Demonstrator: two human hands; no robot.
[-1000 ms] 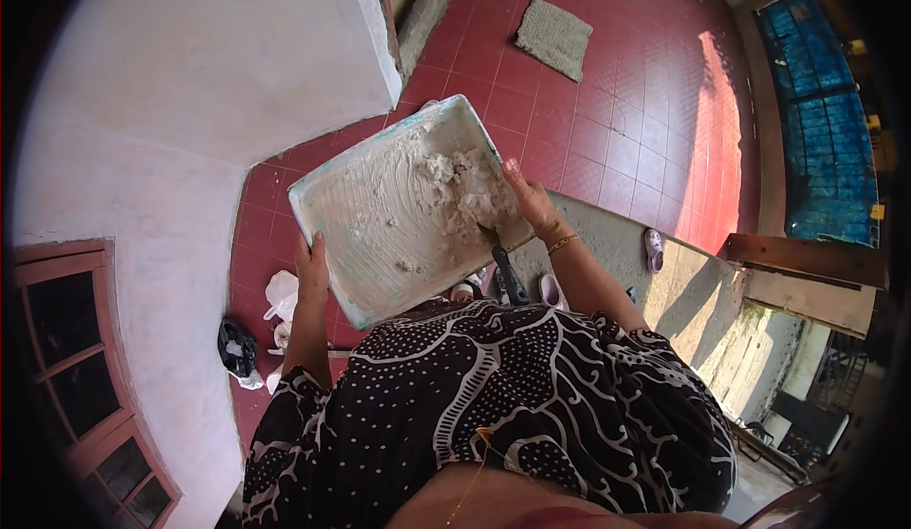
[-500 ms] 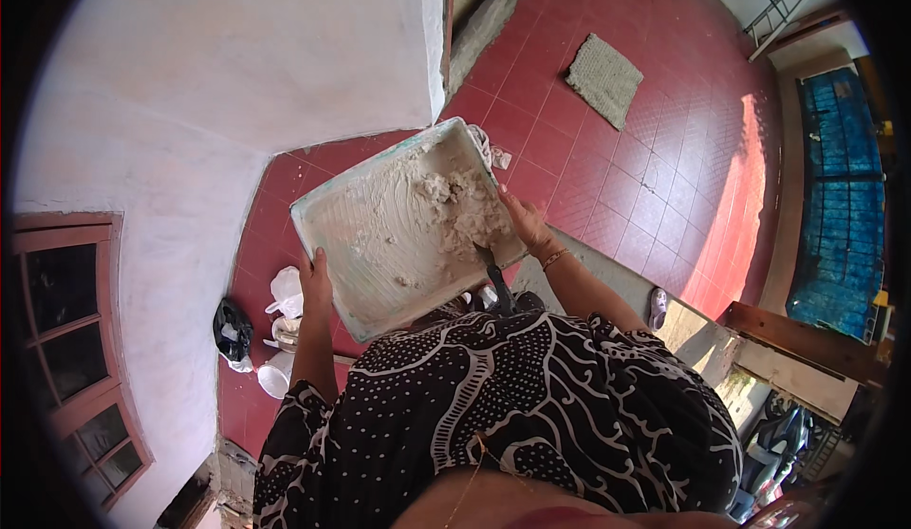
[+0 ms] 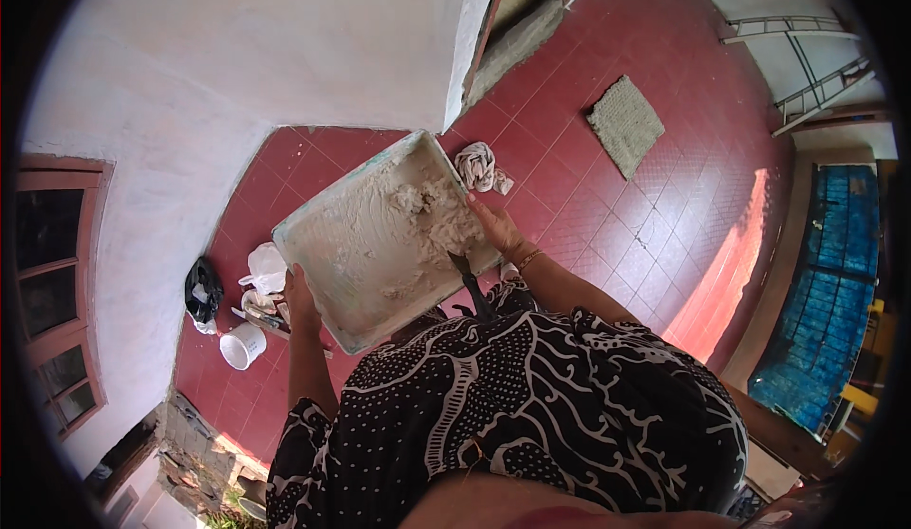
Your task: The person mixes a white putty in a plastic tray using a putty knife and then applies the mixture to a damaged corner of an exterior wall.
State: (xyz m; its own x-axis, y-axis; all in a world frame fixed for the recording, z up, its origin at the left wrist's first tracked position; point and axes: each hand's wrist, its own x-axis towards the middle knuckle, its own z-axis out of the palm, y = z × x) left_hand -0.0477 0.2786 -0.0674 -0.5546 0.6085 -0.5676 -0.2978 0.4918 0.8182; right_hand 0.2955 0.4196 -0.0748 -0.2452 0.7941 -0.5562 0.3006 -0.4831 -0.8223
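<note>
I hold a wide, shallow rectangular tray (image 3: 351,184) in front of my body, tilted across the view. Wet whitish paste (image 3: 446,225), like plaster or putty, coats its floor and is heaped toward the right end. My left hand (image 3: 301,298) grips the left rim, with the thumb on top and the other fingers out of sight beneath. Around the right rim is closed my right hand (image 3: 495,227), wearing a bracelet at the wrist. A dark-handled tool (image 3: 471,280), perhaps a putty knife, rests over the near edge, its tip by the paste.
A whitish wall (image 3: 237,45) meets the red tiled floor (image 3: 560,178), its corner just beyond the tray. Left of me are a white bucket (image 3: 243,346), a white bag (image 3: 267,269) and a black bag (image 3: 203,290). Ahead lie a crumpled cloth (image 3: 476,166) and a mat (image 3: 626,127).
My view has shifted, bringing the cloth beyond the tray and the bucket on the left more fully into sight. Both hands keep their hold on the tray.
</note>
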